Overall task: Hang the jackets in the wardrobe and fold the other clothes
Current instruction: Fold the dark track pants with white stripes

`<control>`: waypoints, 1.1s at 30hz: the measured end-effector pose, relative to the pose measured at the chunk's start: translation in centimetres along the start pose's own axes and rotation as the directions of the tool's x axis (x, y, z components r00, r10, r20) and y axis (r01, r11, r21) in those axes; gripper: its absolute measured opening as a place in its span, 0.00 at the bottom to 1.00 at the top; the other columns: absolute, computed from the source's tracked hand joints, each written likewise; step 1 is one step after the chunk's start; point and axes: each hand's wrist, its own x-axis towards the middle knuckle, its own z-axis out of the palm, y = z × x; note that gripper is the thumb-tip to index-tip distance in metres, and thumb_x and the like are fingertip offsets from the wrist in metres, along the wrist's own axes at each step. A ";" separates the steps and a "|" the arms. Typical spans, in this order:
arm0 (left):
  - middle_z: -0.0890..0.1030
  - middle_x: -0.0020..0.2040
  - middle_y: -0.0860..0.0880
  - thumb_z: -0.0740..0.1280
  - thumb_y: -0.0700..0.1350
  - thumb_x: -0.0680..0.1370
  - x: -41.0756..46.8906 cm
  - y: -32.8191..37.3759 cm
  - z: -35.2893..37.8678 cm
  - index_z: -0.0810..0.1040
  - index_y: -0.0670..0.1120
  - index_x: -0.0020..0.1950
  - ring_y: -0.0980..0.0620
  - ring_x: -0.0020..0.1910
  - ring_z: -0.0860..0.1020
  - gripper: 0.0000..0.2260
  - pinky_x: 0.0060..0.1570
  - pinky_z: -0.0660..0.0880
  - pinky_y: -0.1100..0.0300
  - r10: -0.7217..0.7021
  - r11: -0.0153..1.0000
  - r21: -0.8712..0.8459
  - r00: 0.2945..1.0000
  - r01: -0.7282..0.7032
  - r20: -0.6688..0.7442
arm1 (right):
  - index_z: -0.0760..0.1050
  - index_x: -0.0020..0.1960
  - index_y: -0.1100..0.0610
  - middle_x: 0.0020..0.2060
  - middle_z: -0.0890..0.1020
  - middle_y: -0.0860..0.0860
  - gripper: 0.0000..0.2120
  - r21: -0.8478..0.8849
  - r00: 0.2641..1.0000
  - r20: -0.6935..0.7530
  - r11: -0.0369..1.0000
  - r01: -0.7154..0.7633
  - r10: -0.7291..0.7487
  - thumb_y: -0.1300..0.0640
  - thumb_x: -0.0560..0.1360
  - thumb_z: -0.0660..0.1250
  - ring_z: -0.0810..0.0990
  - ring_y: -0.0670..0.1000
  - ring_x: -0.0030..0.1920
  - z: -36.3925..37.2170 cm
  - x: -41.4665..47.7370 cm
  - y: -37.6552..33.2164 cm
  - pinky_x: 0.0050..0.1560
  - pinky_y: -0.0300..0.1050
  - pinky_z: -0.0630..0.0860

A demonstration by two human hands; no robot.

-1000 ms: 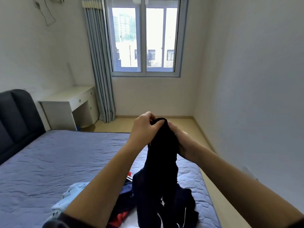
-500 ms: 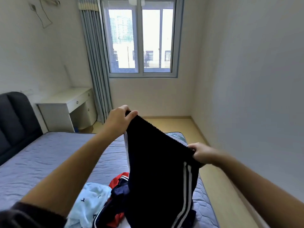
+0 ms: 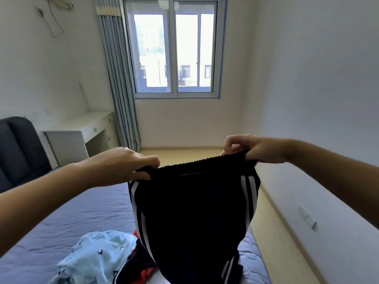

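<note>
I hold up a dark navy garment (image 3: 192, 212) with white side stripes and a ribbed band along its top edge. My left hand (image 3: 123, 167) pinches the band's left end, and my right hand (image 3: 250, 148) pinches its right end, so the band is stretched flat between them. The garment hangs down over the bed (image 3: 67, 218). Beneath it lies a pile of clothes: a light blue piece with small dark prints (image 3: 96, 257) and a red and navy piece (image 3: 141, 271), partly hidden by the hanging fabric.
The bed has a grey-blue quilted cover and a dark padded headboard (image 3: 18, 148) at the left. A white desk (image 3: 82, 132) stands by the curtain (image 3: 119, 83) under the window (image 3: 174, 52). A strip of wooden floor (image 3: 272, 228) runs between bed and right wall.
My hands have drawn apart from a bunched grip to a wide hold, spreading the garment's band flat. My right hand rose to the level of my left.
</note>
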 end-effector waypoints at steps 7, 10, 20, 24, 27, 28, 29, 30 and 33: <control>0.81 0.43 0.58 0.54 0.59 0.79 -0.6 -0.1 -3.3 0.70 0.53 0.60 0.61 0.38 0.78 0.15 0.34 0.67 0.74 0.133 0.985 0.125 0.983 -0.117 -0.124 | 0.79 0.46 0.58 0.39 0.81 0.54 0.17 0.253 0.998 0.051 0.967 0.019 -0.033 0.74 0.67 0.58 0.80 0.50 0.36 -1.2 -1.4 -3.1 0.33 0.38 0.77; 0.78 0.40 0.56 0.54 0.54 0.80 0.1 0.6 -3.6 0.69 0.53 0.63 0.58 0.37 0.76 0.14 0.30 0.73 0.66 0.275 0.940 0.216 0.961 -0.263 -0.025 | 0.77 0.44 0.64 0.33 0.82 0.52 0.21 0.004 0.986 -0.035 0.987 -0.162 0.162 0.79 0.71 0.49 0.81 0.48 0.32 -2.1 -1.3 -3.8 0.30 0.37 0.77; 0.77 0.38 0.56 0.65 0.50 0.78 3.6 -4.4 -2.4 0.75 0.50 0.50 0.58 0.36 0.77 0.04 0.39 0.75 0.65 0.009 0.999 0.040 0.981 -0.018 0.196 | 0.75 0.31 0.45 0.40 0.81 0.53 0.28 -0.729 0.971 -0.072 0.652 -0.207 0.228 0.76 0.66 0.51 0.77 0.47 0.39 -0.2 0.9 -5.3 0.48 0.42 0.76; 0.72 0.31 0.57 0.65 0.49 0.79 5.1 -5.9 -3.5 0.75 0.50 0.41 0.63 0.29 0.72 0.07 0.32 0.70 0.70 -0.185 0.981 0.095 0.971 0.172 0.148 | 0.75 0.31 0.46 0.43 0.75 0.43 0.24 -0.732 0.988 0.016 0.675 -0.093 0.154 0.71 0.71 0.54 0.74 0.40 0.42 0.9 0.5 -5.9 0.45 0.31 0.68; 0.70 0.30 0.57 0.61 0.54 0.80 5.8 -6.9 -4.0 0.74 0.48 0.40 0.62 0.28 0.69 0.13 0.29 0.66 0.70 -0.278 0.944 0.232 0.945 0.236 0.172 | 0.80 0.43 0.55 0.50 0.74 0.38 0.18 -0.781 0.984 0.037 0.619 -0.081 0.175 0.46 0.75 0.55 0.75 0.42 0.51 0.7 -0.2 -6.2 0.53 0.38 0.72; 0.70 0.29 0.57 0.61 0.56 0.79 6.0 -7.3 -4.1 0.76 0.46 0.41 0.61 0.28 0.69 0.16 0.29 0.65 0.70 -0.295 0.937 0.246 0.940 0.249 0.172 | 0.80 0.49 0.56 0.53 0.75 0.39 0.24 -0.811 0.987 -0.001 0.577 -0.094 0.158 0.38 0.76 0.56 0.75 0.44 0.53 0.3 -0.3 -6.3 0.55 0.41 0.73; 0.71 0.29 0.57 0.60 0.59 0.78 6.1 -7.7 -4.2 0.78 0.45 0.41 0.61 0.28 0.70 0.18 0.30 0.65 0.70 -0.306 0.935 0.238 0.937 0.263 0.166 | 0.81 0.51 0.55 0.54 0.75 0.41 0.27 -0.833 0.990 -0.066 0.540 -0.125 0.127 0.34 0.74 0.58 0.76 0.44 0.53 -0.2 -0.4 -6.4 0.55 0.42 0.73; 0.72 0.28 0.57 0.59 0.62 0.77 6.2 -8.0 -4.4 0.79 0.46 0.41 0.61 0.28 0.71 0.21 0.31 0.65 0.69 -0.306 0.937 0.222 0.941 0.271 0.144 | 0.81 0.50 0.54 0.52 0.77 0.43 0.26 -0.842 0.988 -0.136 0.517 -0.153 0.069 0.34 0.73 0.60 0.77 0.45 0.50 -1.0 -0.3 -6.4 0.53 0.44 0.75; 0.72 0.25 0.58 0.49 0.71 0.73 6.5 -8.4 -5.7 0.77 0.50 0.37 0.63 0.24 0.71 0.29 0.30 0.70 0.67 -0.186 0.952 0.247 0.983 0.183 -0.009 | 0.78 0.36 0.55 0.34 0.79 0.50 0.15 -0.842 0.936 -0.347 0.458 -0.285 -0.055 0.46 0.75 0.65 0.77 0.52 0.36 -3.2 0.1 -6.7 0.40 0.50 0.75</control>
